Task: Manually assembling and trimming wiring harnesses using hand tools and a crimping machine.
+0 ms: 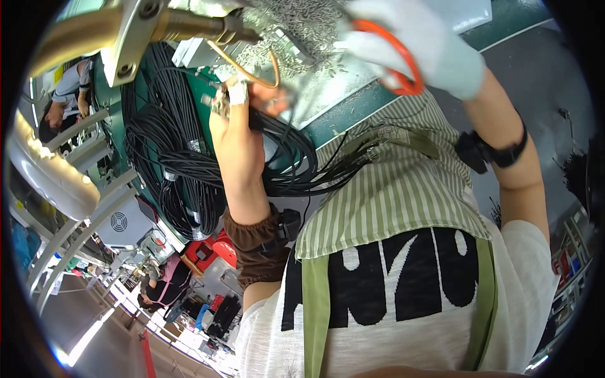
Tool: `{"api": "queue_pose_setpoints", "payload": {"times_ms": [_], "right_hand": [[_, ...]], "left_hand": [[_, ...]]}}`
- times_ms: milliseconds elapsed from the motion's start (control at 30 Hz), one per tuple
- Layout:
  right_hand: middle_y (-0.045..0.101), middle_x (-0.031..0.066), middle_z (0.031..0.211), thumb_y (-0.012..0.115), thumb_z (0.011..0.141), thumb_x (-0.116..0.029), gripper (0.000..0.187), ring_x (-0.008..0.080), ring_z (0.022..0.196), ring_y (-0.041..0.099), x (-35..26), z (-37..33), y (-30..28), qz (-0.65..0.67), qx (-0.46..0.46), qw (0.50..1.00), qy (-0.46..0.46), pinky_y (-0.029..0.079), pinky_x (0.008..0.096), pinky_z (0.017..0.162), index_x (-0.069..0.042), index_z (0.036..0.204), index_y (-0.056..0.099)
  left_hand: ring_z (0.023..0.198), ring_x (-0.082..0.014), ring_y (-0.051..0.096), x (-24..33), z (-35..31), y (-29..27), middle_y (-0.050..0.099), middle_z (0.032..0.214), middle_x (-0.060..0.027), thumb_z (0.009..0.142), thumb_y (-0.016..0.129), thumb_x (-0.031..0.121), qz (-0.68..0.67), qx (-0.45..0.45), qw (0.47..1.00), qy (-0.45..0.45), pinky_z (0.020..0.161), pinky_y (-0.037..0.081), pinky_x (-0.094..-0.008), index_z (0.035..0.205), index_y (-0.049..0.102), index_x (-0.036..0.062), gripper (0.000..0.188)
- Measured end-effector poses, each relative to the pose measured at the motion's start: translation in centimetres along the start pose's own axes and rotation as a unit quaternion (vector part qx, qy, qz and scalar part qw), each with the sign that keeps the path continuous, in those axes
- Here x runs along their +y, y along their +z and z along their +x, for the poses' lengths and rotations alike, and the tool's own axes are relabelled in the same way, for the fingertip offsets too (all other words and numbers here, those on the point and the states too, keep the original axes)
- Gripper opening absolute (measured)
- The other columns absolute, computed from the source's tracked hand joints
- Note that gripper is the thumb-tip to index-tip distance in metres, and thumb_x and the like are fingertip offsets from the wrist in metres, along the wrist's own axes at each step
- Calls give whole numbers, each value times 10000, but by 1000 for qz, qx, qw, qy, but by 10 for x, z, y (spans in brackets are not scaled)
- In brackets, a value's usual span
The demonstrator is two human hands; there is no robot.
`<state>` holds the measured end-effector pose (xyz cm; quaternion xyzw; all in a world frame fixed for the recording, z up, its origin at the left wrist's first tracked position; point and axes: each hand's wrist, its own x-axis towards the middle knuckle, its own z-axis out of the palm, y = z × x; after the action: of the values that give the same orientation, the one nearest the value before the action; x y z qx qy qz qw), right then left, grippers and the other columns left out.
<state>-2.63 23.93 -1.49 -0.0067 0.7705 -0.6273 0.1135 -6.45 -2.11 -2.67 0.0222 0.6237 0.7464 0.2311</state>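
My right hand point(435, 53), in a white glove, grips scissors by their orange-red loop handles point(411, 63). Motion smears the hand, and the blades are hard to make out. To the left, my left hand point(242, 104) has white wraps on its fingers, which curl in at the ends of black cables point(290, 142). The fingertips are blurred. From there the cables sag over the table edge toward my lap. Just beyond both hands, a heap of small silvery metal pieces point(315, 22) spreads over a pale tray point(334, 94).
Thick coils of black cable point(183, 151) lie on the green table left of my left arm. A brass-coloured machine arm point(183, 25) and a bent copper-coloured tube point(252, 74) reach in at upper left. Two people point(66, 94) sit farther off on the left.
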Motion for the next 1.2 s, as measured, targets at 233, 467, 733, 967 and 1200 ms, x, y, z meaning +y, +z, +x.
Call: {"api": "queue_pose_setpoints", "payload": {"times_ms": [233, 467, 733, 967, 1200], "right_hand": [[509, 26, 539, 582, 879, -252, 253, 104, 478, 532, 7, -20, 45, -163, 208, 926, -271, 395, 260, 455, -19, 784, 607], [522, 32, 543, 618, 854, -230, 242, 80, 477, 516, -26, -35, 41, 61, -17, 998, 8, 393, 256, 449, -9, 765, 575], [525, 33, 528, 602, 871, -231, 268, 75, 439, 490, -10, -41, 48, 111, 11, 994, -5, 376, 243, 416, -15, 719, 552], [591, 51, 563, 592, 869, -180, 200, 99, 452, 535, -16, -45, 35, 45, -84, 995, 43, 427, 224, 443, -21, 749, 573], [623, 71, 625, 647, 832, -150, 152, 111, 532, 597, 0, -56, 43, 141, -153, 970, 123, 450, 249, 476, -22, 786, 579]], "left_hand": [[610, -140, 494, 20, -35, 26, 552, 742, -47, 894, 514, 23, 203, -182, 960, -56, 557, 423, -279, 1020, 531, -24, 135], [665, -134, 560, 10, -45, 33, 571, 750, -53, 823, 579, -18, 380, -160, 910, 49, 593, 459, -292, 1041, 491, -53, 237], [690, -179, 630, -3, -51, 47, 603, 783, -123, 715, 634, -96, 369, -62, 903, 213, 595, 474, -268, 1104, 486, -12, 424], [704, -165, 646, 3, -40, 30, 652, 862, -121, 755, 659, -112, 462, -160, 783, 385, 550, 484, -249, 967, 562, 9, 263], [696, -96, 617, 0, -49, 35, 660, 846, -116, 852, 628, -8, 335, -247, 878, 235, 513, 447, -213, 927, 583, 23, 93]]}}
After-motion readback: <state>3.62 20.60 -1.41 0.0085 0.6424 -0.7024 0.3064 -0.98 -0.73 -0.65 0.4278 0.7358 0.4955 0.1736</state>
